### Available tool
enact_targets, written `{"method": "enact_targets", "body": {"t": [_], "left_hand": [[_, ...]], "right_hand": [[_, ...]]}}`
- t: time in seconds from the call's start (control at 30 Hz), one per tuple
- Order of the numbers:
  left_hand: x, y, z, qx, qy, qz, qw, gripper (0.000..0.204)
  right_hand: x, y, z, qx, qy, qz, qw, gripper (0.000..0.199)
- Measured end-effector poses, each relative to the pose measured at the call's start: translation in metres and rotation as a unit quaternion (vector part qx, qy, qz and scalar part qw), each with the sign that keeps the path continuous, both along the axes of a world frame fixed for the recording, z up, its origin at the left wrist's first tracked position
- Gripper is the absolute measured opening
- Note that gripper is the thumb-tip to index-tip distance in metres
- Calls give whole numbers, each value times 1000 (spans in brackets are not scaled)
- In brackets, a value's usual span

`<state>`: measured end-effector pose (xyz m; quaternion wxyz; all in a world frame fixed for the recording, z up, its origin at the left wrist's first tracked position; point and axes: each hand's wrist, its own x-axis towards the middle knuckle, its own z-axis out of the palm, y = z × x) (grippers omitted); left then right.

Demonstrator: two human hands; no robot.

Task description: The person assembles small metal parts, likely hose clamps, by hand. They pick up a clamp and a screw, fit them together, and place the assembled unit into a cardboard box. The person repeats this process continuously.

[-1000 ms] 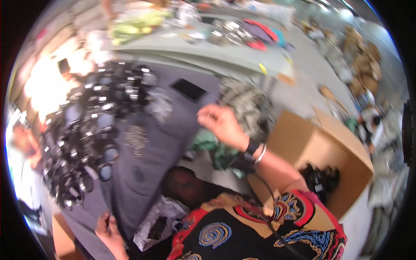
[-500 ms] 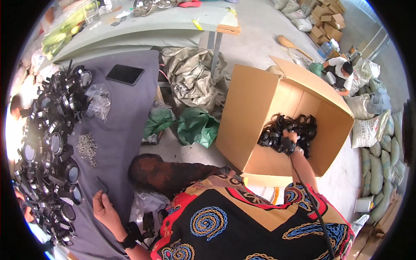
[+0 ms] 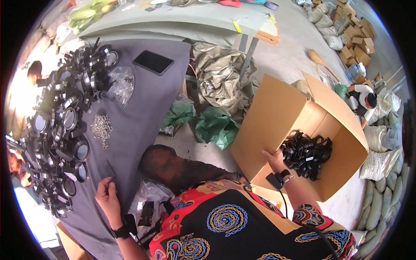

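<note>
My left hand (image 3: 108, 199) rests on the grey cloth-covered table with its fingers curled at a thin dark flat piece (image 3: 109, 170), apparently pinching its near end. At the open cardboard box (image 3: 268, 112), my right hand (image 3: 275, 160) has its fingers closed over the edge of the left flap. Inside the box lies a heap of glossy black curved strips (image 3: 307, 154), to the right of that hand. Black round-faced parts with straps (image 3: 65, 125) are piled along the table's left side. A small heap of metal pieces (image 3: 102, 129) lies beyond my left hand.
A black phone (image 3: 153, 62) and a clear bag of small parts (image 3: 121, 84) lie on the cloth. Green bags (image 3: 215, 128) and crumpled beige sheeting (image 3: 219, 78) cover floor between table and box. At the right, a person (image 3: 365, 102) crouches beside stacked sacks (image 3: 377, 197).
My right hand has come out of the black strips and moved left to the box's flap edge. My left hand stays by the dark flat piece. The view has shifted left.
</note>
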<state>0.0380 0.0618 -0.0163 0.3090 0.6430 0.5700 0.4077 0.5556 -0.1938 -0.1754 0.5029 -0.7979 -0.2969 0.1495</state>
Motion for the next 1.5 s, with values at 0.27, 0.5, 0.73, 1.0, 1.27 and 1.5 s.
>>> {"method": "enact_targets", "body": {"t": [0.27, 0.5, 0.73, 1.0, 1.27, 1.5], "left_hand": [[-4, 1, -11, 73, 14, -3, 997, 11], [3, 4, -6, 80, 9, 13, 997, 10], [0, 3, -3, 77, 34, 24, 996, 10], [-5, -3, -12, 52, 2, 43, 998, 13], [-7, 7, -10, 36, 14, 37, 999, 13], [-6, -11, 14, -34, 7, 61, 998, 14]], "right_hand": [[44, 50, 6, -139, -189, -42, 971, 19], [104, 190, -39, -142, -106, -96, 980, 20], [42, 319, -30, -118, -143, -32, 982, 27], [109, 157, 48, -56, 386, 167, 906, 33], [155, 43, -146, -339, -139, 109, 924, 37], [220, 65, -275, -426, -419, 196, 777, 23]]}}
